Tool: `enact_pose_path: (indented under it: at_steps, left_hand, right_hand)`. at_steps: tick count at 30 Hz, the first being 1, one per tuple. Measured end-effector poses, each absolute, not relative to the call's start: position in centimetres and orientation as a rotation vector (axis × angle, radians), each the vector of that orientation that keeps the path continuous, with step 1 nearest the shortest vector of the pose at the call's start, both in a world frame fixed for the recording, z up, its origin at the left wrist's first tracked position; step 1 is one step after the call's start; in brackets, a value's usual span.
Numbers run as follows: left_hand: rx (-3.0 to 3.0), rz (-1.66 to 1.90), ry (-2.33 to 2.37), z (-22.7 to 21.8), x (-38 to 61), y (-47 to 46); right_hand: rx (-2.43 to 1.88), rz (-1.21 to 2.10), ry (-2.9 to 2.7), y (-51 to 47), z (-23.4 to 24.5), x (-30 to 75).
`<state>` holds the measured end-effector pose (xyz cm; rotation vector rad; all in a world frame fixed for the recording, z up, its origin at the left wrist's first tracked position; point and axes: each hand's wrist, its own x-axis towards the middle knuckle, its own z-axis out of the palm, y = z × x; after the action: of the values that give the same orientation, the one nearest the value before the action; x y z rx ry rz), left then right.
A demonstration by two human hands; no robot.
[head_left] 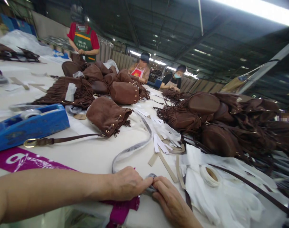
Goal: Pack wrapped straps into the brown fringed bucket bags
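Note:
My left hand (127,183) and my right hand (169,198) meet at the near edge of the white table (92,155). Both pinch one end of a grey strap (135,147) wrapped in clear film. The strap loops away across the table toward a brown suede fringed bag (107,115). My fingers are pressed together on the strap end, which is mostly hidden between them. A magenta printed sheet (23,160) lies under my left forearm.
A blue tape dispenser (28,125) sits at the left, with a brown strap and gold ring (30,142) beside it. Tape roll (209,174) lies on white wrapping at the right. Heaps of brown bags (218,123) cover the table. Three people work at the far end.

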<state>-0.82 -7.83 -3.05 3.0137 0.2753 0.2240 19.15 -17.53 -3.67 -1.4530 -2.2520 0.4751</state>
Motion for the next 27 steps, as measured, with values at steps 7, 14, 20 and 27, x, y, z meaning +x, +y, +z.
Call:
enact_pose_path:
  at_steps: [7, 14, 20, 27]
  left_hand:
    - [3.061, 0.17, 0.122, -2.4, -0.8, -6.7]
    - [3.054, 0.156, 0.4, -3.3, 1.9, -9.6]
    - [3.096, 0.263, 0.079, -2.7, 0.5, -7.1]
    - [3.087, 0.238, 0.363, -3.6, 1.0, -9.5]
  right_hand:
    - [-1.383, 0.468, -2.309, -17.5, -3.7, 19.8]
    - [-1.684, 0.213, -2.235, -18.2, -6.1, 19.0]
    - [-1.521, 0.331, -2.262, -18.6, -6.7, 19.4]
    - [-1.567, 0.448, -2.219, -18.1, -4.5, 18.6]
